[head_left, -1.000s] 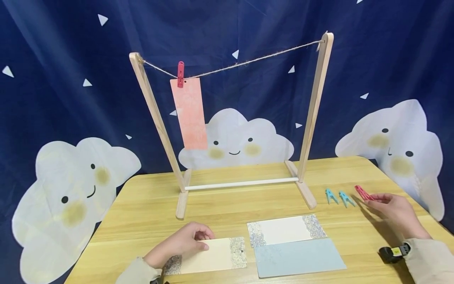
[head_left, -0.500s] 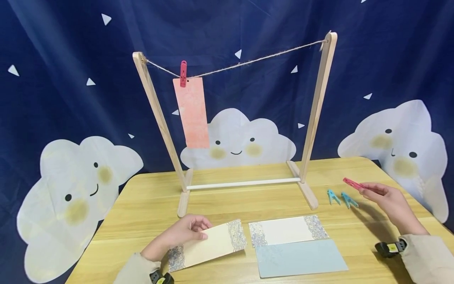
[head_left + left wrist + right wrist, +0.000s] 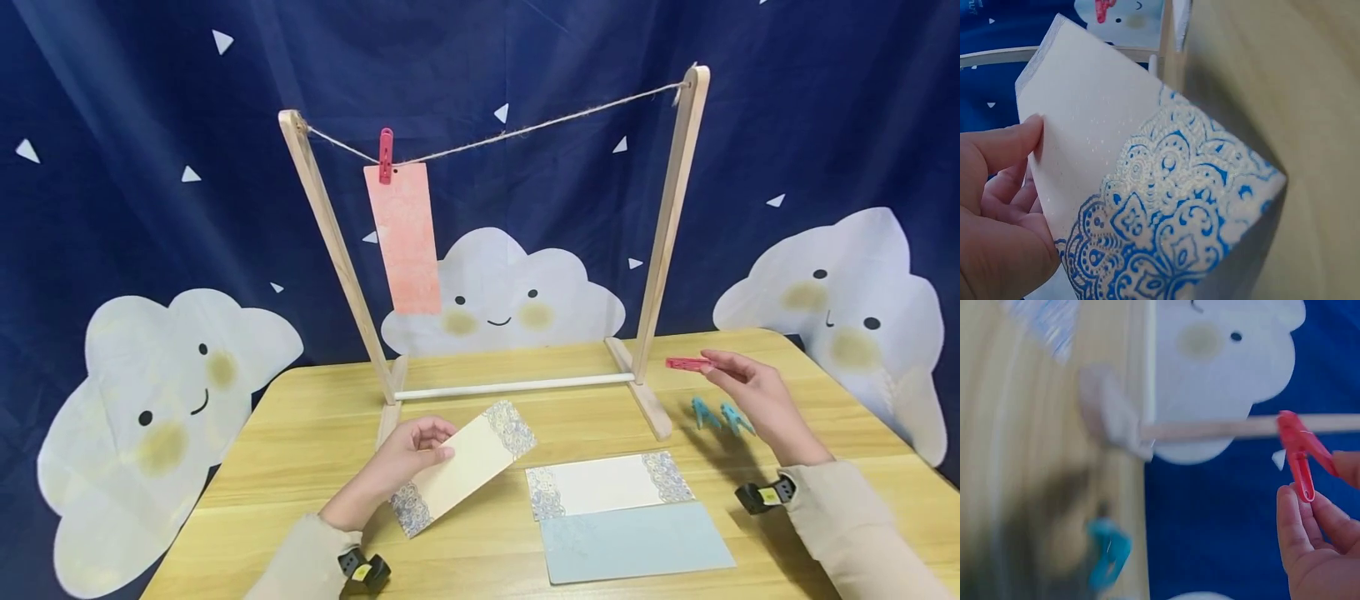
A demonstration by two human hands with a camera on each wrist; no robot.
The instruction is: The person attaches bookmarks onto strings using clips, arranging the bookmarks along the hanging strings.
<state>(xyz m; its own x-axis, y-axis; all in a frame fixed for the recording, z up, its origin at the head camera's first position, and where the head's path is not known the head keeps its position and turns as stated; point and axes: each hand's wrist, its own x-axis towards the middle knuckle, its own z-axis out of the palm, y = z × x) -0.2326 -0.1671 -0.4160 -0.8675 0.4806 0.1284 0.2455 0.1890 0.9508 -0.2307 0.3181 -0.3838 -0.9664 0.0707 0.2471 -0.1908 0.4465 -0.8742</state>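
Between thumb and fingers, my left hand (image 3: 416, 450) pinches the edge of a cream card (image 3: 468, 458) with blue lace patterns at both ends. The card is tilted above the table, its far end raised to the right; the left wrist view shows the lace print (image 3: 1166, 206) close up. My right hand (image 3: 757, 396) pinches a red clothespin (image 3: 686, 364) by its handle end, in the air near the rack's right post. In the right wrist view the red clothespin (image 3: 1297, 453) sits between thumb and fingertips. Two blue clothespins (image 3: 703, 412) lie on the table beneath that hand.
A wooden rack (image 3: 675, 225) carries a sagging twine line (image 3: 555, 127). From it hangs a pink card (image 3: 407, 242) under another red clothespin (image 3: 386, 156). A white lace-patterned card (image 3: 607, 486) and a light blue card (image 3: 637, 543) lie on the table (image 3: 480, 550).
My left hand has lifted the cream card off the table and tilted it, moving it up and toward the rack. My right hand has carried the red clothespin left and up, past the blue clothespins.
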